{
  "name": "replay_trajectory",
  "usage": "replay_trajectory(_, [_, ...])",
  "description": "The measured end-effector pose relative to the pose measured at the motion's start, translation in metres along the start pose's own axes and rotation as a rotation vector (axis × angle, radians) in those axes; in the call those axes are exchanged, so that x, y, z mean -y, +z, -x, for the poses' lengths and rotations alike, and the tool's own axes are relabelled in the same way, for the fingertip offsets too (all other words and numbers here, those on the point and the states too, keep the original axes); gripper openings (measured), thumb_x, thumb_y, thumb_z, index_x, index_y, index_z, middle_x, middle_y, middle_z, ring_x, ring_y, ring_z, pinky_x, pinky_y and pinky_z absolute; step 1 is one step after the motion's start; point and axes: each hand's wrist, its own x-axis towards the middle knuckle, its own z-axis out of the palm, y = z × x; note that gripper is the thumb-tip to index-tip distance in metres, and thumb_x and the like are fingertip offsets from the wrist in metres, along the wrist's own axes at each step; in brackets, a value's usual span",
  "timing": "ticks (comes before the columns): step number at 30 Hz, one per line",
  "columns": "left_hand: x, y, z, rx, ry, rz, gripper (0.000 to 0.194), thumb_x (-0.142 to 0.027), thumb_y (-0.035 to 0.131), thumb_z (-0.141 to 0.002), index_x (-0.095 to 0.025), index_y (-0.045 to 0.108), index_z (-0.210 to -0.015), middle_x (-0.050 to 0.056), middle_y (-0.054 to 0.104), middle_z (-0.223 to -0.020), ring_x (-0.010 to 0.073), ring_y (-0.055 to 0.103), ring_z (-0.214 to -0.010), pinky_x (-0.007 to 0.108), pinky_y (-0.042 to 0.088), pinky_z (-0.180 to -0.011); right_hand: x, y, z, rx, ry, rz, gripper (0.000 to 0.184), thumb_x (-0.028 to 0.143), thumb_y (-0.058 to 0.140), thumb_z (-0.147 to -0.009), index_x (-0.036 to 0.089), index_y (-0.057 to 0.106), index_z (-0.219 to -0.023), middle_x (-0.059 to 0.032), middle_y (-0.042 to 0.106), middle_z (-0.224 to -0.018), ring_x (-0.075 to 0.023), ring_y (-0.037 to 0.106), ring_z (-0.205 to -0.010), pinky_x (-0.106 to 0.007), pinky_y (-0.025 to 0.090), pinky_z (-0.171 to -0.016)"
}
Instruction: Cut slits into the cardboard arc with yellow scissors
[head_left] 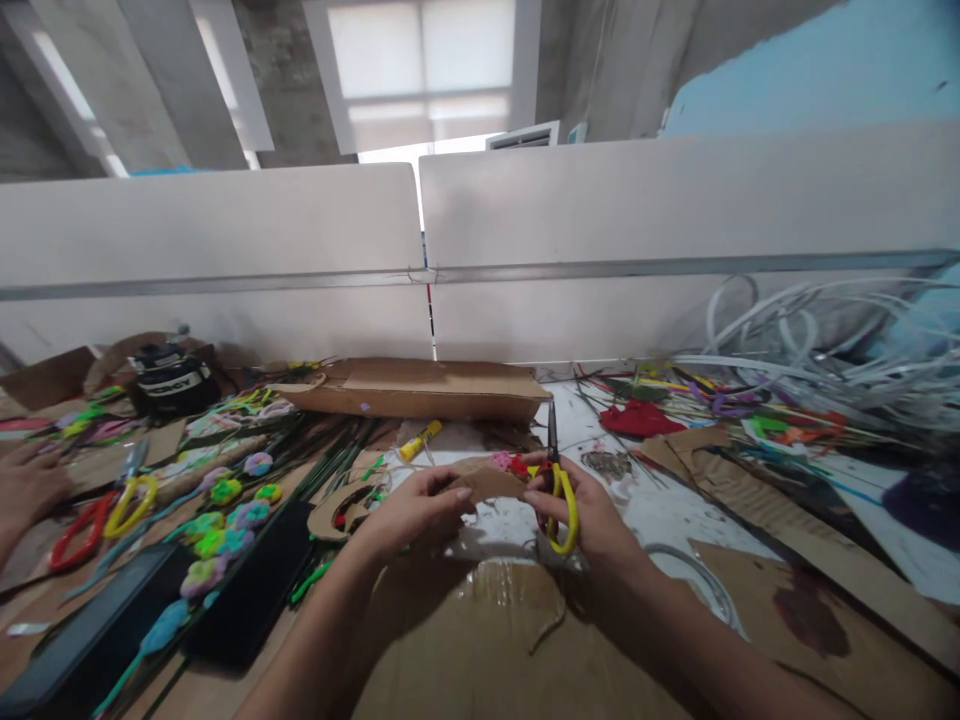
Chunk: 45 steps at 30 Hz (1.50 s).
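left hand [420, 515] pinches card [491, 485], fingertips partly hidden; right hand [596, 515] curls round scissors [572, 500], some fingers hidden, thumb at the card; a co-worker's hand [34, 490] is cut off.

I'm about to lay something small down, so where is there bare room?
Mostly bare: the cardboard sheet between the forearms, apart from a cord and tape. A smaller patch of white tabletop lies between the right hand, red cloth and folded cardboard strip. It's crowded at left with pipe-cleaner flowers and scissors, and at far right with pale tubing.
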Motion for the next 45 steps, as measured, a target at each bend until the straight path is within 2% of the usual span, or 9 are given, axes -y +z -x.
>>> replay_trajectory(2, [-0.003, 0.005, -0.001, 0.006, 0.038, -0.044, 0.029, -0.041, 0.078, -0.079, -0.019, 0.077, -0.098, 0.008, 0.074, -0.091, 0.0213, 0.065, -0.080, 0.031, 0.049, -0.071, 0.000, 0.003, 0.003, 0.025, 0.031, -0.003, 0.047, 0.029, 0.091, -0.063, 0.025, 0.069, -0.104, 0.0045, 0.061, -0.077, -0.0113, 0.054, -0.057, -0.023, 0.043, -0.050])
replay_trajectory(6, [-0.003, 0.012, -0.002, 0.080, 0.013, -0.076, 0.024, -0.038, 0.076, -0.080, -0.018, 0.077, -0.092, 0.003, 0.070, -0.076, 0.0165, 0.059, -0.066, 0.027, 0.044, -0.062, -0.001, 0.007, 0.008, 0.057, 0.053, -0.037, 0.041, 0.033, 0.090, -0.069, 0.024, 0.070, -0.104, 0.0032, 0.061, -0.079, -0.0118, 0.056, -0.060, -0.023, 0.045, -0.052])
replay_trajectory(12, [0.003, 0.009, 0.000, -0.053, -0.048, 0.169, 0.026, -0.042, 0.083, -0.076, -0.019, 0.075, -0.086, 0.005, 0.070, -0.076, 0.0153, 0.059, -0.059, 0.027, 0.046, -0.056, -0.004, 0.002, 0.004, 0.005, 0.060, -0.056, 0.046, 0.039, 0.088, -0.077, 0.028, 0.066, -0.115, 0.0017, 0.069, -0.084, -0.0097, 0.052, -0.052, -0.021, 0.042, -0.046])
replay_trajectory(17, [0.000, 0.016, 0.002, -0.062, -0.046, 0.256, 0.027, -0.039, 0.086, -0.071, -0.018, 0.074, -0.081, 0.004, 0.070, -0.072, 0.0146, 0.059, -0.059, 0.025, 0.045, -0.054, -0.006, 0.003, 0.003, 0.009, 0.037, -0.015, 0.044, 0.037, 0.090, -0.073, 0.024, 0.068, -0.110, 0.0023, 0.069, -0.082, -0.0093, 0.054, -0.054, -0.021, 0.041, -0.048])
replay_trajectory(25, [0.002, 0.032, 0.002, 0.038, -0.085, 0.246, 0.021, -0.027, 0.085, -0.071, -0.017, 0.072, -0.085, 0.006, 0.073, -0.077, 0.0173, 0.065, -0.065, 0.028, 0.052, -0.060, 0.001, 0.005, 0.009, -0.010, 0.028, -0.028, 0.047, 0.035, 0.091, -0.068, 0.024, 0.069, -0.108, 0.0034, 0.066, -0.081, -0.0108, 0.055, -0.057, -0.024, 0.042, -0.052])
replay_trajectory(30, [0.006, 0.046, 0.001, 0.132, -0.087, 0.297, 0.022, -0.030, 0.081, -0.076, -0.017, 0.074, -0.093, 0.005, 0.071, -0.078, 0.0165, 0.064, -0.061, 0.030, 0.052, -0.058, 0.006, 0.010, 0.014, 0.002, 0.045, -0.007, 0.050, 0.039, 0.091, -0.066, 0.023, 0.070, -0.108, 0.0043, 0.064, -0.077, -0.0098, 0.052, -0.054, -0.023, 0.039, -0.049])
replay_trajectory(33, [0.008, 0.042, -0.003, -0.002, -0.078, 0.287, 0.021, -0.028, 0.081, -0.076, -0.016, 0.075, -0.092, 0.004, 0.070, -0.074, 0.0157, 0.063, -0.060, 0.027, 0.050, -0.056, 0.005, 0.010, 0.014, 0.005, 0.065, -0.011, 0.046, 0.041, 0.089, -0.071, 0.024, 0.071, -0.110, 0.0037, 0.065, -0.077, -0.0102, 0.051, -0.054, -0.023, 0.041, -0.049])
replay_trajectory(39, [0.017, 0.011, -0.014, -0.327, 0.006, 0.328, 0.026, -0.037, 0.082, -0.075, -0.020, 0.064, -0.085, 0.001, 0.070, -0.070, 0.0129, 0.061, -0.054, 0.024, 0.049, -0.055, -0.004, 0.004, 0.009, 0.022, 0.102, 0.019, 0.046, 0.043, 0.090, -0.071, 0.023, 0.069, -0.107, 0.0006, 0.069, -0.078, -0.0106, 0.053, -0.052, -0.022, 0.042, -0.046])
replay_trajectory(45, [0.022, 0.005, -0.018, -0.490, 0.094, 0.412, 0.037, -0.045, 0.083, -0.072, -0.020, 0.061, -0.089, -0.001, 0.070, -0.072, 0.0128, 0.062, -0.055, 0.026, 0.051, -0.057, -0.012, 0.018, 0.019, 0.064, 0.187, 0.030, 0.039, 0.044, 0.085, -0.078, 0.024, 0.068, -0.106, -0.0014, 0.070, -0.080, -0.0127, 0.059, -0.056, -0.023, 0.045, -0.049])
